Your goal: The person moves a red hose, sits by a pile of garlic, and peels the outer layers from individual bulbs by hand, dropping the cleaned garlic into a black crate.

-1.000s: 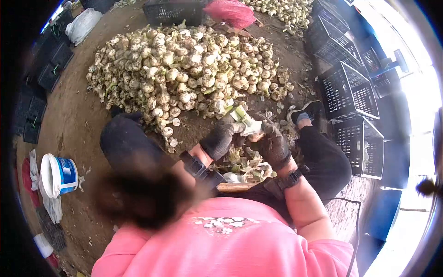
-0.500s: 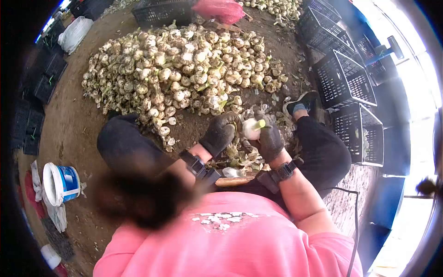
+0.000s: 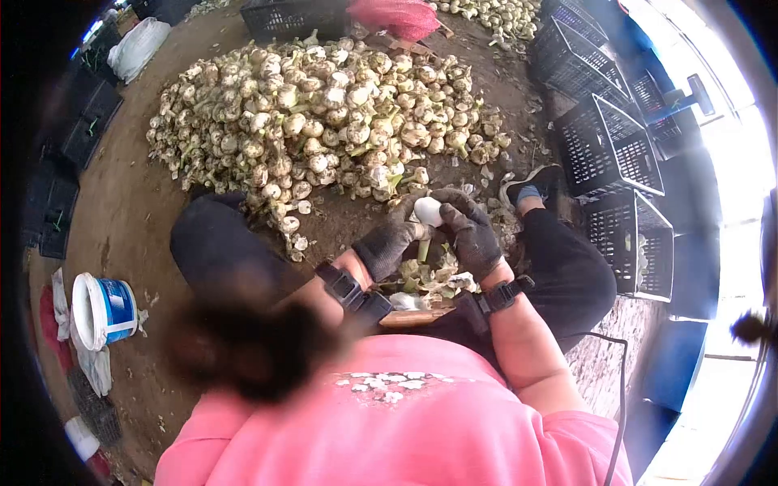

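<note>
A smooth white garlic bulb (image 3: 428, 211) is held between my two gloved hands, its cut green stem pointing down toward me. My left hand (image 3: 391, 242) is closed on the bulb from the left, with its thumb near the stem. From the right, my right hand (image 3: 472, 233) wraps its fingers over the bulb's far side. Both gloves are dark and soiled. Below the hands lie loose peeled skins and leaves (image 3: 433, 279). Beyond them rises a big pile of unpeeled, dirt-marked garlic bulbs (image 3: 324, 113).
Black plastic crates (image 3: 608, 146) line the right side, and another crate (image 3: 292, 20) stands behind the pile beside a red mesh sack (image 3: 397, 16). A white-and-blue bucket (image 3: 105, 310) sits at left on the dirt floor. My bent legs flank the work spot.
The garlic bulb has turned over, its stem going from upward to downward. My left hand has moved in from beside it and now grips it together with my right.
</note>
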Motion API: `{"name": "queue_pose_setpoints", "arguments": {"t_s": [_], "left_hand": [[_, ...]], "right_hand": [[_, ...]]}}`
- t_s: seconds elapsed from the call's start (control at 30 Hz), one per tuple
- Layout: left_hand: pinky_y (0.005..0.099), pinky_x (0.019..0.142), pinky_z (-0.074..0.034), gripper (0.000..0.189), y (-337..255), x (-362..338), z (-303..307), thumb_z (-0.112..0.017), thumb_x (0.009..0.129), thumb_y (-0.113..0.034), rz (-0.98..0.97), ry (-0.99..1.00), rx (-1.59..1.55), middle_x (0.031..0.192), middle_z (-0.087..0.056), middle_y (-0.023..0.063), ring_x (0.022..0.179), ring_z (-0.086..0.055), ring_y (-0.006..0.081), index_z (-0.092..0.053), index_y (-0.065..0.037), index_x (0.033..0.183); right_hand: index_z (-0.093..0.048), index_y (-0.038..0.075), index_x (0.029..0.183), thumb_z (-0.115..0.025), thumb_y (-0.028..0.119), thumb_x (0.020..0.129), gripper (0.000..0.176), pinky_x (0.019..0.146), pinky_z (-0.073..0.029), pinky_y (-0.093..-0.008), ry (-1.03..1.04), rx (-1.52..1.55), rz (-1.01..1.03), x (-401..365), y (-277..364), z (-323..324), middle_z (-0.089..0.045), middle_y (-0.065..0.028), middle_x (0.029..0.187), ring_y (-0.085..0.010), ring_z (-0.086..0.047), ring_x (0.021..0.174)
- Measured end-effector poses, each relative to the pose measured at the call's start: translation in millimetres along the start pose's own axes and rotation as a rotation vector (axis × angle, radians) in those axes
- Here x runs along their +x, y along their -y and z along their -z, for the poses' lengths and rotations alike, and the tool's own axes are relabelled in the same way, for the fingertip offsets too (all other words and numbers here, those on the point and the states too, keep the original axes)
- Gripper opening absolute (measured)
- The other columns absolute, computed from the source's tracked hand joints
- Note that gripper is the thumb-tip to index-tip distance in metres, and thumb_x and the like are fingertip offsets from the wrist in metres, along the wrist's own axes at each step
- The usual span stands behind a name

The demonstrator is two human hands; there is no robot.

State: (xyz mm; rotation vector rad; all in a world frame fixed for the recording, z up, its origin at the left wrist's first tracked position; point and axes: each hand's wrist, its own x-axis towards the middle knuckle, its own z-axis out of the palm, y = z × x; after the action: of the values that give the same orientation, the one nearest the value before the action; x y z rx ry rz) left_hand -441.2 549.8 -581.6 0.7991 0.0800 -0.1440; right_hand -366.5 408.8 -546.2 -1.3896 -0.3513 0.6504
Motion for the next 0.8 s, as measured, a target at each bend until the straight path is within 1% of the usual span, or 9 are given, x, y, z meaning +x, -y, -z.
{"name": "queue_pose_setpoints", "arguments": {"t_s": [0.13,0.23,0.33,0.47,0.53,0.6,0.67,0.73,0.8], "left_hand": [[0.0300,0.093,-0.045,0.060,-4,-5,-8,-0.054,0.079,0.001,-0.039,-0.136,0.134,0.115,-0.055,0.0054,0.106,-0.054,0.0160,-0.036,-0.008,0.135],[0.0288,0.091,-0.044,0.061,7,-3,1,-0.053,0.077,0.006,-0.221,-0.216,0.532,0.113,-0.055,0.0063,0.104,-0.053,0.0143,-0.038,-0.008,0.134],[0.0283,0.086,-0.046,0.062,5,-3,3,-0.053,0.075,0.007,-0.269,-0.237,0.876,0.112,-0.055,0.0073,0.099,-0.055,0.0145,-0.037,-0.008,0.133],[0.0263,0.078,-0.047,0.061,-5,-11,1,-0.052,0.073,0.007,-0.238,-0.251,0.762,0.109,-0.055,0.0077,0.091,-0.056,0.0139,-0.040,-0.007,0.131],[0.0256,0.077,-0.047,0.062,-14,-17,-8,-0.053,0.072,0.006,-0.189,-0.246,0.757,0.108,-0.055,0.0074,0.089,-0.055,0.0134,-0.039,-0.007,0.131],[0.0249,0.077,-0.048,0.062,-17,-16,-13,-0.053,0.072,0.005,-0.056,-0.179,0.262,0.107,-0.055,0.0074,0.089,-0.055,0.0131,-0.039,-0.007,0.131],[0.0248,0.077,-0.048,0.062,-18,-15,-16,-0.053,0.072,0.006,-0.016,-0.178,0.263,0.107,-0.055,0.0071,0.090,-0.055,0.0131,-0.038,-0.006,0.131],[0.0253,0.079,-0.049,0.062,-11,-14,-13,-0.053,0.073,0.007,-0.128,-0.250,0.466,0.107,-0.055,0.0069,0.092,-0.055,0.0136,-0.038,-0.006,0.131],[0.0266,0.081,-0.049,0.061,-6,-12,-8,-0.053,0.074,0.007,-0.142,-0.263,0.526,0.108,-0.056,0.0069,0.093,-0.056,0.0140,-0.038,-0.006,0.132]], "right_hand": [[-0.062,0.005,0.093,-0.056,0.020,0.089,0.017,0.059,-0.048,-0.0292,-0.243,-0.416,0.023,0,1,7,-0.064,-0.0086,0.084,-0.0149,-0.061,0.076],[-0.058,0.004,0.078,-0.065,0.036,0.077,0.033,0.064,-0.048,-0.0433,-0.069,-1.098,0.296,-7,21,-1,-0.062,-0.0195,0.074,-0.0388,-0.061,0.071],[-0.060,0.006,0.078,-0.061,0.035,0.078,0.029,0.066,-0.048,-0.0463,0.045,-1.261,0.162,-6,29,-7,-0.063,-0.0192,0.076,-0.0397,-0.061,0.074],[-0.062,0.009,0.080,-0.057,0.036,0.079,0.028,0.067,-0.048,-0.0481,0.161,-1.320,0.225,1,18,3,-0.063,-0.0197,0.078,-0.0405,-0.060,0.075],[-0.063,0.006,0.081,-0.059,0.030,0.080,0.024,0.063,-0.050,-0.0431,0.094,-1.200,0.271,4,-6,15,-0.063,-0.0176,0.074,-0.0347,-0.063,0.068],[-0.064,0.004,0.081,-0.060,0.021,0.081,0.016,0.058,-0.049,-0.0347,-0.035,-0.393,-0.010,10,-21,27,-0.063,-0.0141,0.068,-0.0245,-0.062,0.060],[-0.064,0.004,0.082,-0.061,0.015,0.082,0.011,0.056,-0.046,-0.0285,-0.061,-0.177,-0.046,8,-17,25,-0.062,-0.0114,0.066,-0.0169,-0.058,0.059],[-0.063,0.005,0.079,-0.062,0.020,0.081,0.015,0.056,-0.047,-0.0310,-0.150,-0.654,0.297,-2,0,15,-0.061,-0.0128,0.067,-0.0208,-0.059,0.060],[-0.056,0.004,0.075,-0.067,0.026,0.077,0.024,0.058,-0.047,-0.0356,-0.027,-1.164,0.401,-5,20,-1,-0.058,-0.0120,0.064,-0.0266,-0.059,0.060]]}}
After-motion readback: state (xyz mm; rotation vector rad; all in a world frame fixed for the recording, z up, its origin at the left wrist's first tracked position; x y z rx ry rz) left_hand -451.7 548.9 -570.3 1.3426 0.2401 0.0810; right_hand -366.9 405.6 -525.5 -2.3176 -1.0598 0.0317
